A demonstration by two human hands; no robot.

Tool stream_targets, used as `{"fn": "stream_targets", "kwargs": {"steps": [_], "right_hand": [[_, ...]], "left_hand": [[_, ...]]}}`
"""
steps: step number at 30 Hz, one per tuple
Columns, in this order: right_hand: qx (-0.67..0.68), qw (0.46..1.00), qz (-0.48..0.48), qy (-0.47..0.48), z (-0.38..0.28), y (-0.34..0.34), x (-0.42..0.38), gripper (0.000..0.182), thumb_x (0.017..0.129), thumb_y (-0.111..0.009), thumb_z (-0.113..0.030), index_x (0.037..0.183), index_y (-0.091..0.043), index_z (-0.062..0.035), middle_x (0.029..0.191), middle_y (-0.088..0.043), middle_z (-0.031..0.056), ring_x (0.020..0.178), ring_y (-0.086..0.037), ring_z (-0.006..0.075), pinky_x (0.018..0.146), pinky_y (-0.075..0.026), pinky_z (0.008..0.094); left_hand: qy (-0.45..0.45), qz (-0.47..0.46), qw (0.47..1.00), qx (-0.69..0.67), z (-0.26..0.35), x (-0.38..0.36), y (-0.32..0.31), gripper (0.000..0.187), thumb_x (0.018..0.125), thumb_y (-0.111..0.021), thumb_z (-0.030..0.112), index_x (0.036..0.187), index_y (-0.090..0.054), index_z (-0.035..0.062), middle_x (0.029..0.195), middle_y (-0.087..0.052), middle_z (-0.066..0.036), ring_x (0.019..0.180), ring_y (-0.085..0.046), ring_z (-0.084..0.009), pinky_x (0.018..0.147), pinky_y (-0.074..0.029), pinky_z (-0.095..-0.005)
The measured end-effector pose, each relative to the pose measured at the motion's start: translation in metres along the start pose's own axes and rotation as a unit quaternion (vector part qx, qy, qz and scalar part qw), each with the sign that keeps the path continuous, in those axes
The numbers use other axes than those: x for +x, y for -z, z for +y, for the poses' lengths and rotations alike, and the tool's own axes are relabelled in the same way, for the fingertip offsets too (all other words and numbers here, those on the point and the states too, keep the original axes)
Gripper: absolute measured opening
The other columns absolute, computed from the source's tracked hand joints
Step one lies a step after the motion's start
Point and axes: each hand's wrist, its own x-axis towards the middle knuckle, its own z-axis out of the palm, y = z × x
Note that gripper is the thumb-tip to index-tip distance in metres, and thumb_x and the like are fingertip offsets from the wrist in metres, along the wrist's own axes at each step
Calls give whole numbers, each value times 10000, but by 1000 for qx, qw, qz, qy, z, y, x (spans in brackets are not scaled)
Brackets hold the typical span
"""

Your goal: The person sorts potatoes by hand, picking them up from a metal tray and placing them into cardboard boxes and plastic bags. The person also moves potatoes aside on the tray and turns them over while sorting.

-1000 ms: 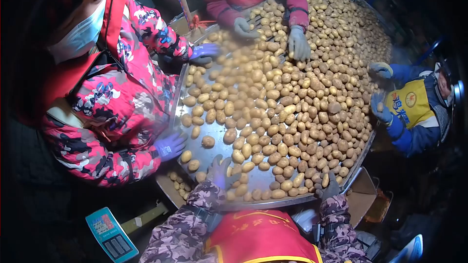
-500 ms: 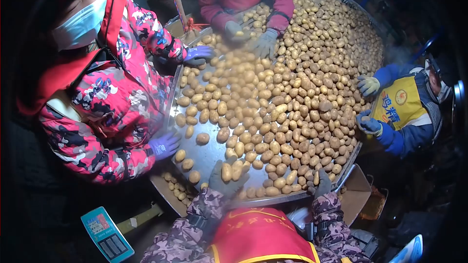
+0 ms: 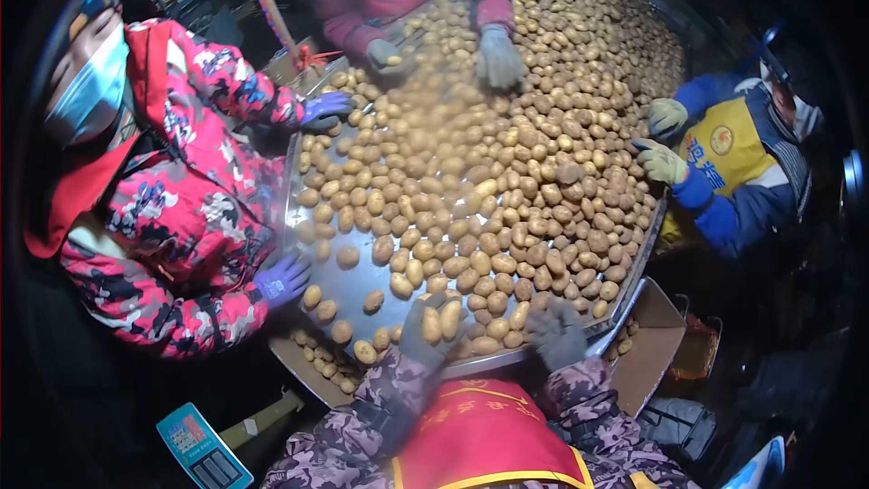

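Observation:
My left hand (image 3: 418, 340), in a dark grey glove, is at the near edge of the metal table (image 3: 348, 276). Two potatoes (image 3: 432, 324) lie side by side in its palm, with the fingers curled around them. To its right, my gloved right hand (image 3: 557, 335) reaches over the near rim with fingers apart, touching the edge of the potato pile (image 3: 561, 208). No potato shows in that hand, though its palm side is hidden. A few loose potatoes (image 3: 365, 351) lie left of my left hand.
Co-workers stand left, across and right; a purple glove (image 3: 282, 279), a grey glove (image 3: 500, 56) and a pale glove (image 3: 661, 161) show. Cardboard boxes (image 3: 654, 344) with potatoes stand below the table's rim. A teal scale (image 3: 205, 448) is at lower left.
My right hand has moved left from the table corner onto the near potatoes. My left hand still holds two potatoes. The left co-worker's hands stay near the rim; the view has shifted.

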Motion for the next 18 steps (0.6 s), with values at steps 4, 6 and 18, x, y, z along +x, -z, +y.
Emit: {"fn": "stream_targets", "kwargs": {"steps": [4, 6, 18], "right_hand": [[-202, 965, -161, 40, 49, -34, -12, 526, 1130, -347, -367, 1576, -357, -88, 1478, -514, 202, 1326, -527, 392, 1080, -473, 588], [-50, 981, -186, -9, 39, -48, -19, 535, 1136, -324, -322, 1615, -305, -84, 1516, -482, 210, 1333, -527, 396, 1104, -486, 527], [300, 946, -121, -17, 84, 64, -139, 437, 1017, -660, -351, 1419, -563, -211, 1399, -587, 199, 1187, -621, 448, 931, -549, 702]], "left_hand": [[-321, -116, 554, 760, -34, 15, -23, 418, 1081, -512, 182, 1460, -497, 8, 1221, -628, -98, 1089, -626, -191, 907, -524, -307], [-271, -87, 662, 693, -42, 16, -7, 470, 1073, -517, 247, 1469, -489, -4, 1282, -613, -145, 1163, -602, -251, 985, -495, -367], [-291, -189, 142, 927, 7, 11, 79, 505, 923, -626, 259, 1351, -576, -4, 1363, -570, -280, 1282, -497, -529, 1119, -358, -625]]}}
